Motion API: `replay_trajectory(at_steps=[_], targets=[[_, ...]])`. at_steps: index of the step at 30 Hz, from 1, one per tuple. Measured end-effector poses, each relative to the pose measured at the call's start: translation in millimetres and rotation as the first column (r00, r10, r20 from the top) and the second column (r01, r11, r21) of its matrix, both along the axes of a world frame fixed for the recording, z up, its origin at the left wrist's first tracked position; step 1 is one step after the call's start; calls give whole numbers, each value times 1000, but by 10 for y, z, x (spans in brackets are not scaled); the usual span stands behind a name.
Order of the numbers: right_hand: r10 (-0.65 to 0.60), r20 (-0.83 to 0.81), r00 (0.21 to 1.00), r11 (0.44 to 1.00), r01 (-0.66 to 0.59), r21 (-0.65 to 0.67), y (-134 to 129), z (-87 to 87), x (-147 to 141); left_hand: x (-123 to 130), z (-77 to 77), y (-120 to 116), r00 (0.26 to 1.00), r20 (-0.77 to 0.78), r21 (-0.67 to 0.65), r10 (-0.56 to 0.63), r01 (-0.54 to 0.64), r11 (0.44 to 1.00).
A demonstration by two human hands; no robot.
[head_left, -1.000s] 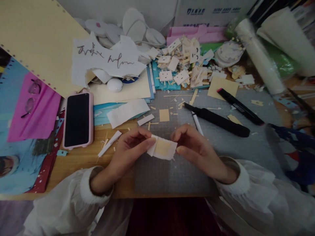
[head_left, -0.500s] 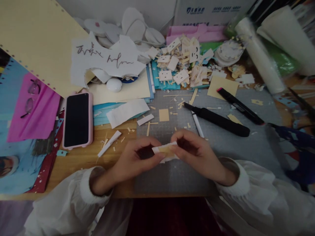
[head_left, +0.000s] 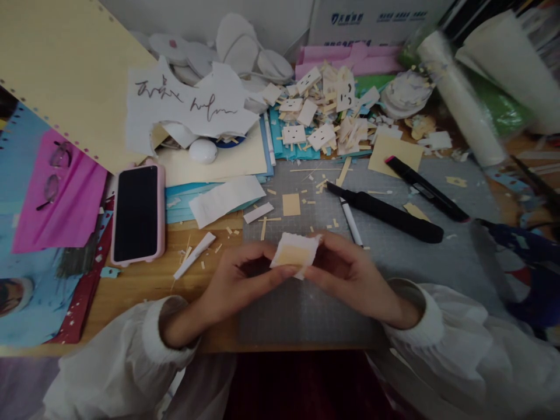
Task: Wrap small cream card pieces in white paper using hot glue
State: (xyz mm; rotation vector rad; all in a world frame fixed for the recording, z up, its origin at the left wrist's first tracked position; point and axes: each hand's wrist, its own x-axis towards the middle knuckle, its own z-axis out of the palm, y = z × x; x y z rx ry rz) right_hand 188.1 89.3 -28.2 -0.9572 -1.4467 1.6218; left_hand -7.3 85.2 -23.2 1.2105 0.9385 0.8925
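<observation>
Between my two hands, over the grey cutting mat [head_left: 306, 321], is a small white paper piece [head_left: 298, 240] with a yellow patch on its face. My left hand [head_left: 245, 280] pinches its lower left edge between thumb and fingers. On the other side, my right hand [head_left: 354, 277] grips its right edge, the thumb at the lower corner. Just beyond lie a yellow paper square [head_left: 291, 205] and a white strip [head_left: 258, 213]. A black-handled cutter [head_left: 389, 216] and a white pen [head_left: 351, 221] rest on the mat farther right.
Small paper figures [head_left: 321, 111] are heaped at the back. A phone [head_left: 137, 213] lies on the left, near glasses [head_left: 56, 169] on pink paper. A rolled white strip [head_left: 195, 255] is on the wood. A black marker [head_left: 426, 188] lies right, beside a yellow sheet [head_left: 394, 153].
The paper piece has opened out and tilted up, showing more of its white surface and yellow patch. My fingers have shifted slightly around its edges.
</observation>
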Motion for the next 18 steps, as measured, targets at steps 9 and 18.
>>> replay_trajectory(at_steps=[9,18], targets=[[22,27,999,999,-21,-36,2,-18,0,-16,50,11,996,-87,86,22,-15,996],[66,176,982,997,-71,22,79,158,64,-65,33,55,965,-251,76,70,-53,996]])
